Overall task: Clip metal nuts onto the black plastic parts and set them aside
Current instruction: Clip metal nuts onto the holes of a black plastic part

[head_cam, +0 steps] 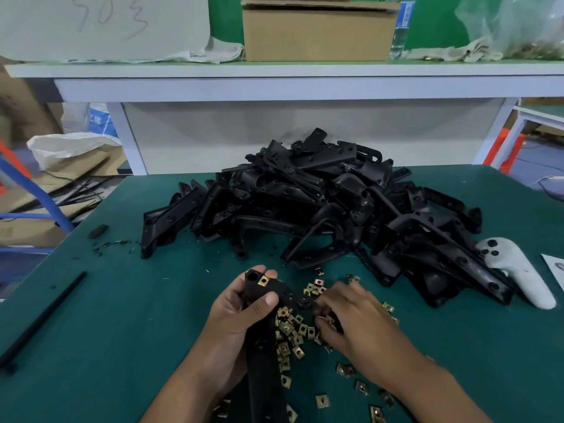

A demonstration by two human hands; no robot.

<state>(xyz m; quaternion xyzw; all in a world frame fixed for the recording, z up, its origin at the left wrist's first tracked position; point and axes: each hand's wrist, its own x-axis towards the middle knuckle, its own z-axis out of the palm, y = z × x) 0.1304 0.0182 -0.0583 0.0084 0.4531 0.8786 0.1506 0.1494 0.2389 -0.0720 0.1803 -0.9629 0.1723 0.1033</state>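
My left hand [241, 312] grips a long black plastic part [264, 361] that runs from the bottom edge up to its fingertips. One brass-coloured metal nut [263, 281] sits clipped near the part's top end. My right hand [351, 319] lies palm down on the scattered pile of metal nuts [293, 331], its fingers curled among them beside the part's right arm; whether it pinches a nut is hidden. A big heap of black plastic parts [320, 203] lies behind both hands on the green table [122, 331].
A white handheld controller [518, 270] lies right of the heap. A thin black rod [42, 319] and a small black piece [98, 231] lie at the left. A white shelf [274, 77] with a cardboard box [317, 29] stands behind. Boxes and a sack sit left of the table.
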